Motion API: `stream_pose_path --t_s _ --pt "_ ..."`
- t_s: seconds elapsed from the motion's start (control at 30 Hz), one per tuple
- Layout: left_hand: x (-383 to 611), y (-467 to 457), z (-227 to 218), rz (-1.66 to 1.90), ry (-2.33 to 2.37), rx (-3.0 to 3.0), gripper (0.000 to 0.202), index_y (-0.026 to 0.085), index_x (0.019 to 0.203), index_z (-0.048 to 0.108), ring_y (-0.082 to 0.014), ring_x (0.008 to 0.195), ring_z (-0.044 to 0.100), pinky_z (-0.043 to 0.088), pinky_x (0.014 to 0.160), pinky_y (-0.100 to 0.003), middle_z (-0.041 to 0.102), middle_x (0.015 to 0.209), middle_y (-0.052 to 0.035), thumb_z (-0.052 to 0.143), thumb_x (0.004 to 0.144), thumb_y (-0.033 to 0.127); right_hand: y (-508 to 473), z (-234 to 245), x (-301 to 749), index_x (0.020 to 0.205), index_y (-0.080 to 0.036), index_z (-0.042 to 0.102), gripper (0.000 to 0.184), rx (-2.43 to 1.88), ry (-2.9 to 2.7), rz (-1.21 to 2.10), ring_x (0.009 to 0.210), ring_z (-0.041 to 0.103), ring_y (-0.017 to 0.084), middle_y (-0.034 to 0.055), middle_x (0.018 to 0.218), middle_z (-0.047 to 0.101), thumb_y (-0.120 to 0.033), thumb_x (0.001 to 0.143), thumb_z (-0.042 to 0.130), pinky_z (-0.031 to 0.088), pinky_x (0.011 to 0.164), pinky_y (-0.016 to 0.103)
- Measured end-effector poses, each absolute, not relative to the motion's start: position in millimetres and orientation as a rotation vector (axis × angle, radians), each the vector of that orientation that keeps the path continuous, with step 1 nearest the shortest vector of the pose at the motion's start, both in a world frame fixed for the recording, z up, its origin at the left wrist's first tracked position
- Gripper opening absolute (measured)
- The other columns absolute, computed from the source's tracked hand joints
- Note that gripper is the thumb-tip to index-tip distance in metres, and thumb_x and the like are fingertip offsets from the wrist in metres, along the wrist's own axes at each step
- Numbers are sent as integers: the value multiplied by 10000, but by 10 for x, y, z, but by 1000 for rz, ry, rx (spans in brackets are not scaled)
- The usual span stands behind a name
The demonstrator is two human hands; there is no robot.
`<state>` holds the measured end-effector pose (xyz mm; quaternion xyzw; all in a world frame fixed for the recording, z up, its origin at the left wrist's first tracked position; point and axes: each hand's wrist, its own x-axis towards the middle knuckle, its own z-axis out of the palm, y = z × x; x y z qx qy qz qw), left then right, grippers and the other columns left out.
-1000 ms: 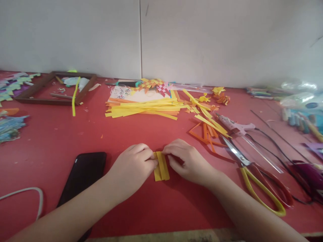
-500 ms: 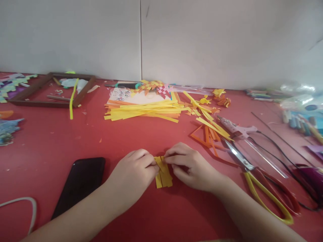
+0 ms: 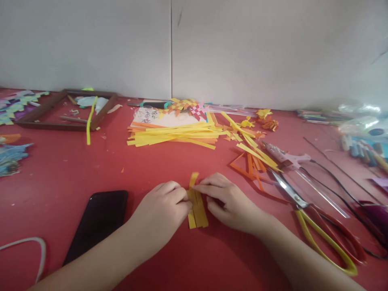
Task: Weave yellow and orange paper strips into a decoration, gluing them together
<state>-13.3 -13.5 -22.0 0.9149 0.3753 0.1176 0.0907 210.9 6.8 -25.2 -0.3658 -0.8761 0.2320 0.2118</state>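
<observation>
Yellow paper strips lie on the red surface, low centre, a few side by side with one end sticking up. Only a small bundle looks joined; the big strip pile behind looks unused. Phone at left. Left hand curled, fingertips pinching the strips' left edge. Right hand palm down, fingers pinching their top. Scissors at right.

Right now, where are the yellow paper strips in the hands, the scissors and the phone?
yellow paper strips point(image 3: 198, 213): head view, on the lower ends below the fingers.
scissors point(image 3: 304, 204): head view, at the pivot between blades and handles.
phone point(image 3: 98, 220): head view, middle of the dark screen.
</observation>
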Motion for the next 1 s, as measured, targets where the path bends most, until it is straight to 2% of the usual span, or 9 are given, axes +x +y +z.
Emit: stream_pose_path --t_s 0.27,0.43,0.6,0.83,1.0 --pt "-128 -141 -225 363 1117 2687 207 170 734 625 -205 785 541 437 673 -350 608 786 -19 563 931 154 55 -290 2028 1194 -142 680 439 -1046 -2480 539 913 551 229 97 980 654 -29 817 485 533 834 396" --pt "-131 -139 -229 434 1101 2705 274 168 742 650 -198 783 549 456 681 -339 616 775 -34 498 970 174 46 -341 2022 1122 -162 714 263 -1035 -2459 452 857 551 215 89 921 650 -165 921 545 540 794 374" --pt "-133 -140 -229 520 1076 2737 323 176 812 678 -193 798 553 489 721 -334 620 774 -51 416 1001 179 44 -386 2014 1059 -196 736 208 -1034 -2415 420 843 570 200 74 896 657 -233 951 562 540 769 341" --pt "-130 -154 -243 494 1092 2726 309 176 782 662 -199 785 552 490 719 -345 612 774 -50 434 990 175 56 -373 2039 1138 -174 691 251 -1016 -2382 465 854 596 199 80 941 693 -158 932 548 542 793 363" --pt "-123 -156 -247 516 1098 2736 305 180 777 670 -197 769 544 480 689 -336 608 766 -48 446 984 167 69 -353 2096 1066 -173 676 210 -1009 -2361 529 858 625 189 65 936 720 -119 925 531 546 801 353"
